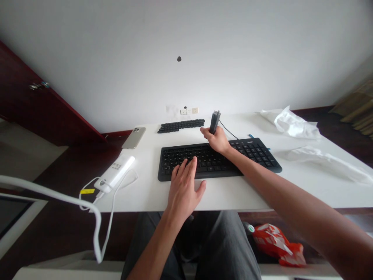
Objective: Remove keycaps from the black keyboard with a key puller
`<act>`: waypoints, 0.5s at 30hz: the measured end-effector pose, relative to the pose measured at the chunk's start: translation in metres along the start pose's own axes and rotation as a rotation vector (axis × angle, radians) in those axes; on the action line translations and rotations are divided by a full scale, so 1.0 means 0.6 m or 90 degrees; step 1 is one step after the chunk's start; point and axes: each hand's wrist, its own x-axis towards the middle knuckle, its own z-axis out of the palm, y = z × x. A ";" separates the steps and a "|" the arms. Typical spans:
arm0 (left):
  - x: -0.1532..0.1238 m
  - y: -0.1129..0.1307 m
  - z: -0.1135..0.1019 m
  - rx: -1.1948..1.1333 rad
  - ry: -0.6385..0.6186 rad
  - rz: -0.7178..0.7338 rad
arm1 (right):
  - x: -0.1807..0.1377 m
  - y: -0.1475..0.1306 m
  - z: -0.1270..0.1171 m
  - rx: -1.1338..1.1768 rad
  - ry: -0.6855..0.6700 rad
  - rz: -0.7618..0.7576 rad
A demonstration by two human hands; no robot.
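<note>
A black keyboard [204,170] lies on the white table [230,194], partly covered by both hands. My left hand [184,188] rests at its front-left part, fingers stretched forward over the lower keys and thumb spread out to the right. Above the keyboard's back middle, my right hand [217,139] is closed around an upright black handheld tool [215,121] with a greyish top end. The tool's lower end is hidden behind the hand. Behind the keyboard, loose black keycaps [181,125] are laid out in rows.
A phone [134,138] and a white power strip [118,173] with white cables lie at the left. Crumpled white plastic bags [294,122] are on the right side. The wall with sockets [189,111] stands behind the table; an orange bag [272,241] sits below it.
</note>
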 end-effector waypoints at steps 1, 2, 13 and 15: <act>0.004 -0.003 -0.001 -0.019 0.015 -0.007 | 0.002 0.002 -0.002 -0.004 0.004 0.000; 0.010 -0.005 -0.003 -0.037 0.029 -0.016 | 0.002 0.002 -0.002 -0.006 0.005 0.001; 0.082 -0.004 -0.016 -0.092 -0.013 -0.040 | -0.004 -0.006 0.001 -0.014 -0.038 -0.005; 0.093 -0.008 -0.019 -0.111 -0.013 -0.041 | -0.003 -0.008 -0.001 -0.015 -0.033 -0.010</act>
